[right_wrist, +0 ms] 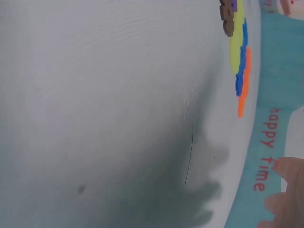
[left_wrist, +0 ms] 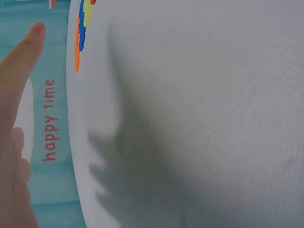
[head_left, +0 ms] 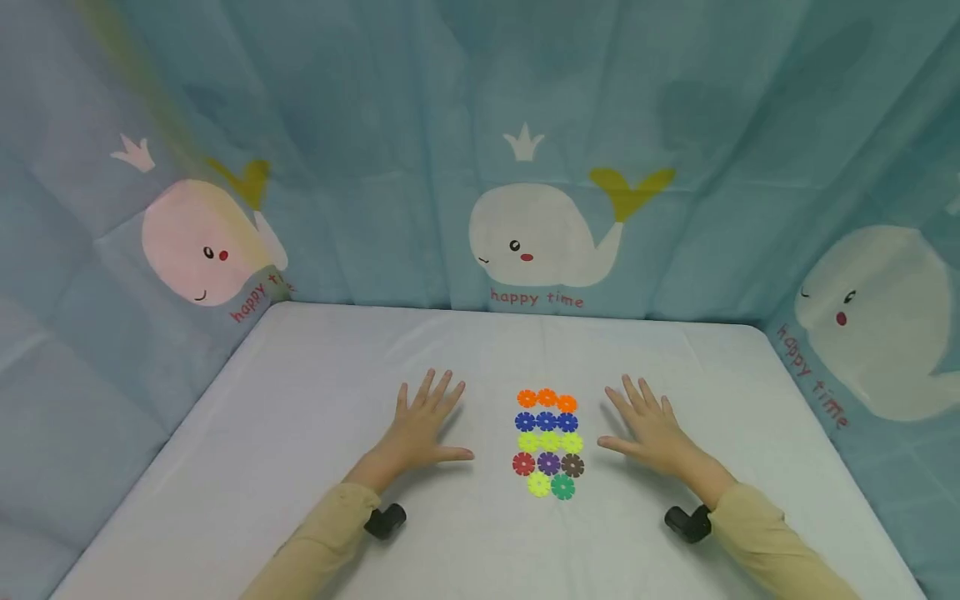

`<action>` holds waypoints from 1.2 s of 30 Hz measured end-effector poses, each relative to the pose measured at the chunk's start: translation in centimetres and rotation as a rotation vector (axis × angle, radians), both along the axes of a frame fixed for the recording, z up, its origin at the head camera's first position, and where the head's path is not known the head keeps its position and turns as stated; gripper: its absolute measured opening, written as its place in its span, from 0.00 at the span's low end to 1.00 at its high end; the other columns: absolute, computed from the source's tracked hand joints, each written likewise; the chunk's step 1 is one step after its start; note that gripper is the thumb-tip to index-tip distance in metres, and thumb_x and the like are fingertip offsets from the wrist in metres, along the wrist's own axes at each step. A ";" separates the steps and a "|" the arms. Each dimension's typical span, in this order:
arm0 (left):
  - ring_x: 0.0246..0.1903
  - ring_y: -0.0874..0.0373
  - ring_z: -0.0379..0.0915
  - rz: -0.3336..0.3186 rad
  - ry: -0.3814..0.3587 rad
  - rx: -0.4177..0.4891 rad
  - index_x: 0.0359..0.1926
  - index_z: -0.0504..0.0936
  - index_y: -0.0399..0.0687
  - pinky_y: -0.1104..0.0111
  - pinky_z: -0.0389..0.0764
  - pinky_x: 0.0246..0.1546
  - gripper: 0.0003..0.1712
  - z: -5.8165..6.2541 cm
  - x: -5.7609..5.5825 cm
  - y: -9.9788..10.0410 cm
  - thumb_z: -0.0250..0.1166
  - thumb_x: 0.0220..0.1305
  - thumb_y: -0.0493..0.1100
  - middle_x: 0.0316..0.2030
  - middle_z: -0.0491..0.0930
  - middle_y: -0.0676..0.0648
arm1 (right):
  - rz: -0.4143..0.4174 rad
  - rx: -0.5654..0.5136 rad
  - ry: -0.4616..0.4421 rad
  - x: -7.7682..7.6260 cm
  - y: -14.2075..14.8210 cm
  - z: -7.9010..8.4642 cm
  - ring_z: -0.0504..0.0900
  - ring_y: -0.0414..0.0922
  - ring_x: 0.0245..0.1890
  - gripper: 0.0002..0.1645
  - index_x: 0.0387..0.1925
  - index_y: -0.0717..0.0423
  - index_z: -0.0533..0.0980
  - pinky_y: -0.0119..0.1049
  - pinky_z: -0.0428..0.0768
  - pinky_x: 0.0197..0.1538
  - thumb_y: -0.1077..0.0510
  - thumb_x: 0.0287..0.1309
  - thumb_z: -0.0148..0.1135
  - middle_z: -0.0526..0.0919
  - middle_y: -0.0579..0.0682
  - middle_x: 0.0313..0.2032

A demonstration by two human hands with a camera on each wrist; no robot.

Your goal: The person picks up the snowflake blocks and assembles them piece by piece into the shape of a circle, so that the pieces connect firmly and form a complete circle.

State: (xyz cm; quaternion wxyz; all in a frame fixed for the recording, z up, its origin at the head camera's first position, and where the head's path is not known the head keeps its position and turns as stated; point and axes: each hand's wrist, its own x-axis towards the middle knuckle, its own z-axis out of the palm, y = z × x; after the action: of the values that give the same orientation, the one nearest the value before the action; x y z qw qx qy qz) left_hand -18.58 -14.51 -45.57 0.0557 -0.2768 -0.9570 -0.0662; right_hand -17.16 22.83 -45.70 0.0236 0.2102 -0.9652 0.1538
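Several flat notched plastic discs lie in rows on the white table (head_left: 247, 467), between the two hands. At the top is a row of orange discs (head_left: 547, 397), then blue discs (head_left: 546, 422), then yellow-green discs (head_left: 550, 442). Below them come a red disc (head_left: 523, 464), a purple disc (head_left: 548, 464) and a brown disc (head_left: 572, 465). The lowest row has a yellow-green disc (head_left: 538, 484) and a green disc (head_left: 562, 487). My left hand (head_left: 422, 433) is spread left of the discs, holding nothing. My right hand (head_left: 654, 432) is spread to their right, also holding nothing.
A blue curtain (head_left: 360, 242) printed with whales surrounds the table's back and sides. Black wrist devices (head_left: 386, 522) sit at both sleeve cuffs. In both wrist views, hand shadows fall on the white tabletop.
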 end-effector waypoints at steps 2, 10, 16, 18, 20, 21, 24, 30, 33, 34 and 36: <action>0.64 0.45 0.27 -0.003 -0.009 0.000 0.68 0.50 0.50 0.38 0.38 0.52 0.61 -0.1 -0.1 0.1 0.49 0.40 0.81 0.67 0.41 0.43 | -0.002 0.000 -0.004 -0.1 -0.1 -0.1 0.42 0.65 0.62 0.49 0.64 0.59 0.56 0.67 0.43 0.52 0.34 0.49 0.56 0.47 0.67 0.64; 0.64 0.43 0.30 -0.035 -0.002 0.056 0.67 0.53 0.48 0.38 0.39 0.52 0.58 -0.3 -0.1 0.9 0.56 0.41 0.76 0.67 0.43 0.42 | 0.024 -0.060 -0.002 -0.1 -0.8 0.5 0.42 0.65 0.62 0.45 0.63 0.61 0.57 0.66 0.45 0.53 0.38 0.53 0.55 0.49 0.67 0.63; 0.62 0.38 0.40 -0.168 0.168 0.198 0.62 0.65 0.50 0.36 0.48 0.48 0.43 -1.5 1.4 2.7 0.59 0.49 0.67 0.64 0.51 0.40 | 0.070 -0.325 0.121 1.7 -1.5 -0.2 0.53 0.62 0.59 0.31 0.57 0.65 0.64 0.62 0.52 0.53 0.52 0.56 0.58 0.60 0.65 0.58; 0.61 0.37 0.44 -0.214 0.212 0.309 0.58 0.70 0.49 0.35 0.51 0.46 0.36 -2.2 2.3 3.9 0.62 0.51 0.61 0.62 0.56 0.39 | 0.094 -0.431 0.206 2.5 -2.1 -1.2 0.58 0.60 0.56 0.26 0.54 0.66 0.67 0.58 0.56 0.53 0.58 0.55 0.58 0.64 0.64 0.55; 0.60 0.36 0.46 -0.239 0.229 0.423 0.54 0.74 0.48 0.35 0.52 0.45 0.30 -2.9 3.1 5.2 0.64 0.51 0.56 0.60 0.59 0.39 | 0.102 -0.515 0.277 3.3 -2.7 -2.3 0.62 0.56 0.54 0.24 0.52 0.66 0.68 0.49 0.59 0.54 0.63 0.53 0.59 0.68 0.62 0.52; 0.60 0.36 0.47 -0.243 0.237 0.469 0.52 0.76 0.48 0.35 0.53 0.45 0.28 -3.3 3.6 5.8 0.65 0.50 0.54 0.59 0.61 0.39 | 0.095 -0.550 0.304 3.8 -3.1 -2.9 0.63 0.54 0.53 0.23 0.52 0.65 0.69 0.44 0.59 0.55 0.64 0.52 0.59 0.69 0.60 0.51; 0.58 0.36 0.51 -0.247 0.264 0.527 0.47 0.78 0.49 0.38 0.56 0.45 0.24 -4.4 4.8 7.6 0.67 0.48 0.52 0.57 0.63 0.39 | 0.067 -0.612 0.356 5.2 -4.0 -4.1 0.66 0.48 0.49 0.23 0.49 0.63 0.71 0.31 0.60 0.53 0.66 0.48 0.62 0.72 0.53 0.47; 0.55 0.48 0.56 -0.194 0.300 0.396 0.45 0.81 0.56 0.55 0.62 0.45 0.24 -5.2 6.0 10.2 0.65 0.48 0.60 0.60 0.61 0.42 | 0.158 -0.614 0.428 6.1 -5.0 -5.2 0.65 0.40 0.33 0.16 0.37 0.59 0.79 0.26 0.64 0.37 0.64 0.40 0.68 0.71 0.44 0.30; 0.52 0.52 0.57 -0.179 0.308 0.278 0.44 0.82 0.59 0.61 0.62 0.41 0.25 -4.9 6.4 11.0 0.62 0.48 0.65 0.61 0.60 0.44 | 0.222 -0.574 0.423 6.0 -5.2 -5.4 0.62 0.36 0.29 0.14 0.33 0.57 0.81 0.22 0.62 0.32 0.61 0.38 0.69 0.68 0.40 0.27; 0.51 0.52 0.57 -0.173 0.315 0.245 0.43 0.83 0.59 0.62 0.61 0.39 0.26 -4.9 6.6 11.1 0.61 0.47 0.66 0.60 0.60 0.44 | 0.232 -0.560 0.419 6.0 -5.3 -5.5 0.61 0.36 0.29 0.14 0.32 0.56 0.81 0.21 0.62 0.32 0.61 0.37 0.70 0.67 0.40 0.27; 0.48 0.52 0.58 -0.154 0.327 0.199 0.41 0.83 0.57 0.63 0.59 0.36 0.27 -4.7 6.9 11.1 0.61 0.46 0.68 0.59 0.62 0.45 | 0.237 -0.531 0.418 6.0 -5.4 -5.6 0.60 0.35 0.28 0.14 0.32 0.56 0.82 0.19 0.61 0.31 0.59 0.36 0.71 0.66 0.38 0.27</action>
State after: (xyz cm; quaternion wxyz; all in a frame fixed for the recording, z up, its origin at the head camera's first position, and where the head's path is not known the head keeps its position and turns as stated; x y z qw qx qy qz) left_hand -11.71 -3.40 -50.24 0.2320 -0.3493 -0.9001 -0.1184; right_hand -11.13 17.46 -51.27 0.2566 0.3341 -0.8347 0.3547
